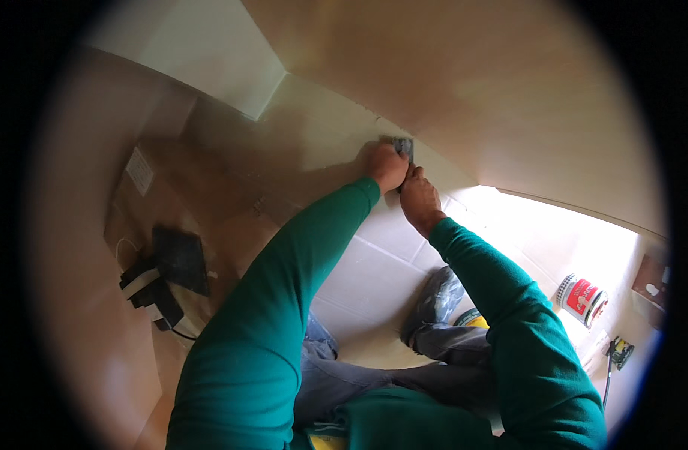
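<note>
My left hand [387,166] is closed round a small, grey, flat-ended tool [404,147] low against the wall. What kind of tool it is, I cannot make out. Right beside it, my right hand [420,199] has its fingers curled in, close to the same tool. Whatever lies inside those fingers is hidden. Both arms stretch forward in green sleeves, and the hands are just above the tiled floor where it meets the wall.
A beige wall [464,82] rises along the far right side. On the right stand a red and white tub [581,298] and a small yellow-black item with a cord [621,351]. A dark flat slab [180,259] and a black strapped object [147,289] lie on brown sheeting [209,187] at left.
</note>
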The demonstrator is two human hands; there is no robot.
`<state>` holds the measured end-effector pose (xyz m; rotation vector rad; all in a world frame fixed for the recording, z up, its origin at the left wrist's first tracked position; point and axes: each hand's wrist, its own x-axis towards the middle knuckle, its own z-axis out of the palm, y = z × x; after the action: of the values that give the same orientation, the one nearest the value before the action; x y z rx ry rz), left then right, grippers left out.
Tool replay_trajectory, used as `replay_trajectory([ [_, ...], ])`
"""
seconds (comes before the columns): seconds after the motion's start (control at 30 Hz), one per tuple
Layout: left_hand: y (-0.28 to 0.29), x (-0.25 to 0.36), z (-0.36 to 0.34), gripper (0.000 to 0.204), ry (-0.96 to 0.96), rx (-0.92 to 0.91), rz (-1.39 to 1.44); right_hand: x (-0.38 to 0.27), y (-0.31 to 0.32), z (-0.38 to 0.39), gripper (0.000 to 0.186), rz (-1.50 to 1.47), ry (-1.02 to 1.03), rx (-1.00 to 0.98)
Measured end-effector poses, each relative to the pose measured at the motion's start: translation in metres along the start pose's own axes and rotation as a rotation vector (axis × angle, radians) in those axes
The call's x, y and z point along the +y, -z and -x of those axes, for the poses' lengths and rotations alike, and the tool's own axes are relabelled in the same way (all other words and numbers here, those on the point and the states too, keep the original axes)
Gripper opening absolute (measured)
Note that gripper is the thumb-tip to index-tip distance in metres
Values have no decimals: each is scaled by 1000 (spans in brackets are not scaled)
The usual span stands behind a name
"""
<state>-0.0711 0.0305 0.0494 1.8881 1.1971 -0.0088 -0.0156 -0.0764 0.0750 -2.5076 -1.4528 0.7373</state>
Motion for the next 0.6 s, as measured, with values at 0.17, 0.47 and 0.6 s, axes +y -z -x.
replay_trajectory([
  [0.17, 32, -10, -15, 35, 42, 193, -57, -2, -15, -35, 41, 242, 164, -1],
  [0.47, 27, -18, -30, 37, 45, 199, -98, -6, 2, -43, 39, 155, 244, -47],
  [0.6, -86, 29, 13, 33, -47, 12, -28, 107, -24, 40, 33, 60, 159, 22],
])
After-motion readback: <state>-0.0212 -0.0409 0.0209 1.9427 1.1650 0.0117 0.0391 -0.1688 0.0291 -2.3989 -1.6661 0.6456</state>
